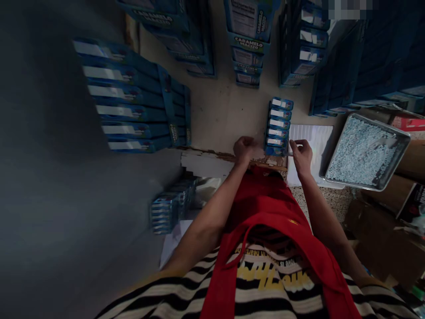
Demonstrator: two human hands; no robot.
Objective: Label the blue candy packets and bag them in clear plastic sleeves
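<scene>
A blue display box (275, 151) holding a row of several small blue packs (279, 124) lies near the table's front edge, between my two hands. My left hand (244, 148) is to the left of it, with fingers curled in and pressed together. A faint see-through patch shows between those fingers and the box, too dim to name. My right hand (301, 156) is close to the box's right side, thumb and forefinger pinched together. What that pinch holds, if anything, is too small to tell. A white ribbed sheet (315, 137) lies partly under my right hand.
A metal tray (381, 188) of small pale-blue pieces (363, 153) stands at the right. Stacked blue "Caramelo Macizo" boxes (248, 44) line the table's back, with another stack (133, 97) at left. More boxes (169, 210) sit below the table edge. Cardboard boxes (378, 230) are at lower right.
</scene>
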